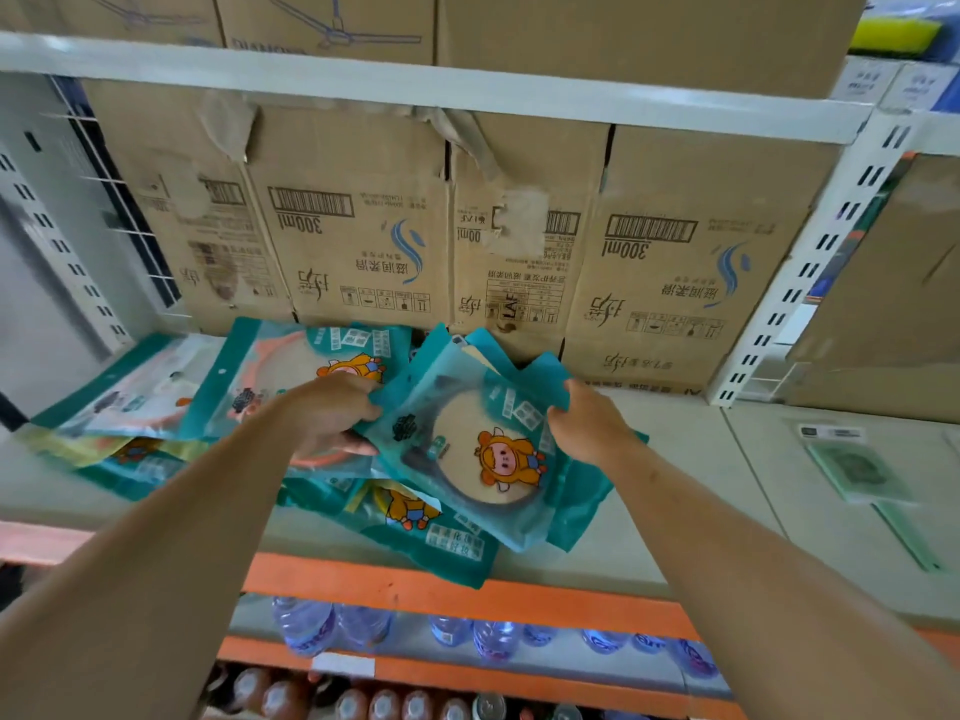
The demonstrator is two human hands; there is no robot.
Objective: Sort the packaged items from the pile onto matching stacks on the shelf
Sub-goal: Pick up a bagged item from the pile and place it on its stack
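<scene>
A teal package (467, 449) with a dark ring and an orange cartoon figure is held above the pile (415, 532) of like packages on the shelf (675, 501). My left hand (332, 413) grips its left edge, fingers curled under it. My right hand (587, 423) pinches its right upper edge. Left of it lies a teal package with an orange ring (291, 376), and further left a stack of teal packages (124, 407) with yellowish ones beneath.
Cardboard boxes (363, 226) line the back of the shelf. A green flat pack (857, 470) lies at the right. The orange shelf front (467, 589) runs below, with water bottles (322, 626) and drink bottles on lower levels. A white upright (810, 262) stands right.
</scene>
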